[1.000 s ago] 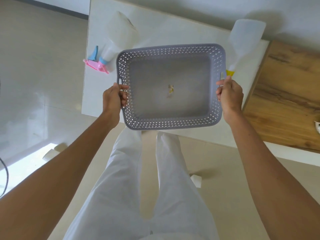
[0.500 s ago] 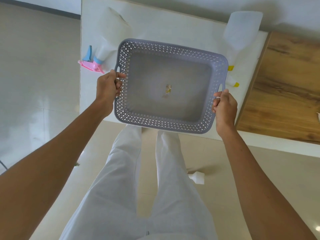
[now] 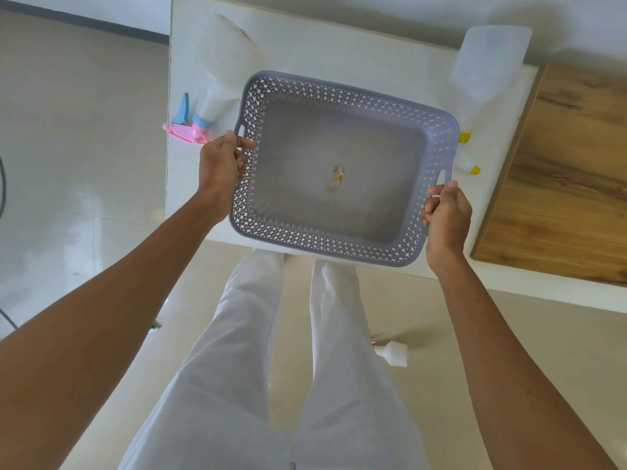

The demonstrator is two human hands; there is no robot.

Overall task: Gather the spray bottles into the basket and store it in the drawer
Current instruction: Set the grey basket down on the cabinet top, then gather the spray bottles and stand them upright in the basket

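Both hands clasp a grey perforated plastic basket (image 3: 342, 167) by its short ends: the left hand (image 3: 220, 167) is closed on the rim beside the left handle slot, the right hand (image 3: 446, 215) closed on the near right corner. It hangs tilted over a white table (image 3: 339, 52), with only a small scrap inside. One translucent spray bottle with a pink and blue trigger (image 3: 217, 93) lies at its far left; another translucent spray bottle with a yellow nozzle (image 3: 485, 72) lies at its far right, beside a wooden surface (image 3: 570, 178).
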